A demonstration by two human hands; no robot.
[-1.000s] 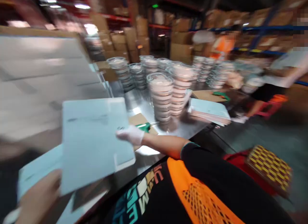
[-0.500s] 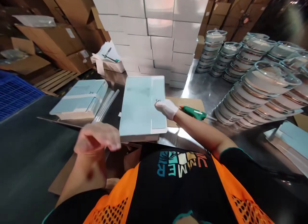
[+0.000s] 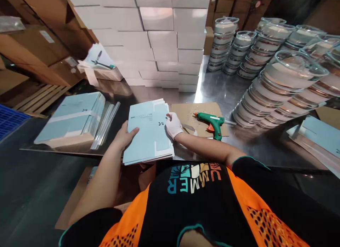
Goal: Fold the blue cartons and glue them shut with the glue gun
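A stack of flat pale blue cartons [image 3: 148, 132] lies on the steel table right in front of me. My bare left hand [image 3: 124, 135] rests open against the stack's left edge, fingers on top. My right hand [image 3: 173, 124], in a white glove, presses on the stack's right edge with its fingers curled over it. A green glue gun [image 3: 212, 121] lies on a brown cardboard sheet [image 3: 198, 116] just to the right of my right hand.
A banded bundle of blue cartons [image 3: 70, 118] lies at the left beside clear plastic strips [image 3: 105, 126]. White boxes [image 3: 159, 38] are stacked at the back. Stacks of clear round lidded containers [image 3: 281, 87] fill the right. More flat cartons [image 3: 317, 137] sit far right.
The view swung from the right side of the table to the front. The stack of blue cartons was set down on the table, and my left hand came onto its left edge.
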